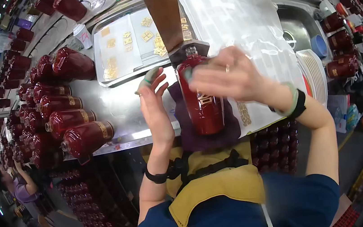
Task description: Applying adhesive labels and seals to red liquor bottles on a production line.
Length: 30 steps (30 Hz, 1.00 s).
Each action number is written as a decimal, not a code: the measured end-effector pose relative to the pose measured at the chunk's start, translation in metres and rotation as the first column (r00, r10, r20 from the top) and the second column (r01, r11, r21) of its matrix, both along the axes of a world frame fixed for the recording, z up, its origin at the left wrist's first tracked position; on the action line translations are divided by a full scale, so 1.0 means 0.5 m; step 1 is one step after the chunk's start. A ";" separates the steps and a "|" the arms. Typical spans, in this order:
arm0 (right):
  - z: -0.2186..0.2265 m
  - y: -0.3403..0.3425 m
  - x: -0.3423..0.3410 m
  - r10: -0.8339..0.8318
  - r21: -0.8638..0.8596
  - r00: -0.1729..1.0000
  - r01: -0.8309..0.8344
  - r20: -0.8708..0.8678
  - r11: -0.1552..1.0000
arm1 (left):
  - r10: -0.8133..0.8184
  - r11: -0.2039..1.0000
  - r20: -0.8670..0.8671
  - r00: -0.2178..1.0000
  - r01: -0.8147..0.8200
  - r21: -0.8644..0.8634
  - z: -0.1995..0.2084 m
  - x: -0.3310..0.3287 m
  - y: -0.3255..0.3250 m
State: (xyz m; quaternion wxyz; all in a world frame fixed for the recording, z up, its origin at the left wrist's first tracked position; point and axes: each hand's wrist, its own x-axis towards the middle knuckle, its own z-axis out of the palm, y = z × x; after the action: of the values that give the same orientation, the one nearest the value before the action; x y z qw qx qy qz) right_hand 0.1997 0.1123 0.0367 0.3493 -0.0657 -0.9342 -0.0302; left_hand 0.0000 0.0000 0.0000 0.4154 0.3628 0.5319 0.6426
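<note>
A dark red glass bottle (208,120) with gold lettering lies on a dark purple cloth (233,130) in front of me, its clear neck pointing away. My right hand (229,78) is over the upper part of the bottle, its fingers smeared by motion; whether they touch the glass or hold anything I cannot tell. To the left of the bottle my left hand (153,98) is raised, palm toward the bottle, with its fingers apart and nothing in them. A greenish finger cot covers one of its fingertips. Gold character pieces (147,36) lie on a white-lined tray (98,64) beyond my left hand.
A brown post (162,13) with a dark base stands just past the bottle neck. Several red bottles (87,138) crowd the left side. White sheeting (242,19) covers the right of the bench, beside a sink (297,22), a blue bowl (318,46) and stacked white plates (312,74).
</note>
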 end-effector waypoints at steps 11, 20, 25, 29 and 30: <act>-0.018 -0.021 0.050 -0.204 -0.238 0.941 0.140 -0.271 0.961 | -0.158 0.969 0.225 0.961 0.195 -0.150 0.013 0.060 -0.008; 0.002 -0.044 0.167 -0.624 -0.749 0.775 0.471 0.099 0.466 | -0.181 0.970 0.274 0.944 0.217 -0.108 0.022 0.080 -0.002; -0.089 -0.050 0.178 -0.413 -0.232 0.777 0.563 0.475 0.793 | -0.156 0.973 0.310 0.938 0.200 -0.116 0.011 0.073 -0.021; -0.158 -0.010 0.221 -0.663 0.095 0.605 0.703 0.440 0.705 | -0.108 0.985 0.143 0.984 0.125 -0.116 0.004 0.055 -0.036; -0.164 0.009 0.238 -0.703 0.121 0.546 0.745 0.456 0.657 | -0.095 0.981 0.096 0.991 0.110 -0.159 0.002 0.049 -0.037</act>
State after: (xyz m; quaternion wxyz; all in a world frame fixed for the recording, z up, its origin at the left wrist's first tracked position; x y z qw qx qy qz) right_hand 0.3188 0.1168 -0.0452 0.0677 -0.4506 -0.8782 -0.1456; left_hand 0.0243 -0.0184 0.0011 0.4995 0.3255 0.5446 0.5898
